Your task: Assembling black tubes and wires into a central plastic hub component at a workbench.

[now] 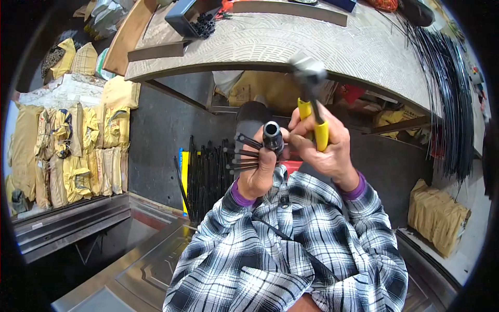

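Left hand [255,179] wrapped around a dark tube [272,136], round open end facing up at the camera. Same hand has several thin black rods [243,160] splayed out to its left, roughly level, in a fan. Tube sits at the top of the fist, in front of the torso; fingers hide its lower part.

Right hand [327,151] grasping pliers [315,106] with yellow grips, head pointing up and away from the body. Head is blurred; can't tell if the jaws are apart. Right thumb and fingertips come in just beside the tube; can't tell if they touch it or pinch anything small.

Surface [312,44] is beyond both hands, pliers head overlapping its near edge in view. On it: blue box [179,18] with short dark tubes [204,26] at its mouth, flat metal bar [291,11] toward the far side. Long dark rods [444,99] drape over the right end.

Left of the left hand, lower down: a bunch of black rods [208,179], yellow strip [185,179] alongside. Far left, stacked wrapped packs [78,151]; another wrapped pack [439,216] at lower right. Nothing solid blocks the gap between the hands.
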Tool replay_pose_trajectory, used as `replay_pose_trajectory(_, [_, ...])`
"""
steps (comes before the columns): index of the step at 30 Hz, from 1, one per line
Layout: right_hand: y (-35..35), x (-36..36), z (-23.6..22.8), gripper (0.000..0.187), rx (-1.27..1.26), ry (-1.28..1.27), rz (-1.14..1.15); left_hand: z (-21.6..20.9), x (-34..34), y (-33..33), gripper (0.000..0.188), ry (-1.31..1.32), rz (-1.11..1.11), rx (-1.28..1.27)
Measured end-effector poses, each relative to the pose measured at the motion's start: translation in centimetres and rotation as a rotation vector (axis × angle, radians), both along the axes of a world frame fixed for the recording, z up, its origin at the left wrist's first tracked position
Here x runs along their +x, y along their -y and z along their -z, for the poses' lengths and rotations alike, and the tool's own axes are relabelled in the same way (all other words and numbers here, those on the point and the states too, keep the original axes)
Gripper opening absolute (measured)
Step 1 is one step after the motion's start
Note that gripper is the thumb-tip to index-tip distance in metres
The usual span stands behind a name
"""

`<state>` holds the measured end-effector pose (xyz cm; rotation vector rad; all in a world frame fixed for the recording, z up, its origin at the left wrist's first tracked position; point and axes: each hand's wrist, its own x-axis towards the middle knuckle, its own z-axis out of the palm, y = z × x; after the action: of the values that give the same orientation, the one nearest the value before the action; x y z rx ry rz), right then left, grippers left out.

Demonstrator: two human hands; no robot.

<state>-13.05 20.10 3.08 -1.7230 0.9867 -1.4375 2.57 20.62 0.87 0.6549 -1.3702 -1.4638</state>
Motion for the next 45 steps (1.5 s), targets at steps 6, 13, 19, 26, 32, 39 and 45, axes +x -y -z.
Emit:
replay_pose_trajectory(6, [-0.7, 1.7, 1.2, 0.011, 0.084, 0.467, -0.08, -0.3, -0.2, -0.6, 0.055, 0.016, -0.017, -0.037])
replay_pose_trajectory(13, [-1.1, 2.2, 1.8, 0.018, 0.022, 0.356, -0.016, 0.2, 0.2, -0.6, 0.054, 0.032, -0.047, -0.069])
replay_pose_trajectory(19, [-0.7, 2.2, 1.3, 0.015, -0.038, 0.246, -0.017, 0.2, 0.2, -0.5, 0.05, -0.003, -0.081, -0.099])
replay_pose_trajectory(26, [-0.4, 2.7, 2.3, 0.021, -0.039, 0.269, -0.033, 0.8, 0.9, 0.1, 0.052, -0.016, -0.05, -0.053])
replay_pose_trajectory(32, [-1.0, -4.1, -0.5, 0.028, -0.345, -0.873, 0.109, 1.9, 2.6, 0.9, 0.058, -0.055, -0.103, -0.045])
replay_pose_trajectory(39, [-0.6, -4.5, -1.7, 0.021, -0.399, -1.119, 0.006, 1.6, 2.2, 0.1, 0.055, 0.016, -0.093, -0.01])
replay_pose_trajectory(45, [0.0, -4.5, -2.9, 0.04, -0.459, -1.326, 0.13, 1.0, 2.1, 0.5, 0.058, 0.011, -0.026, -0.011])
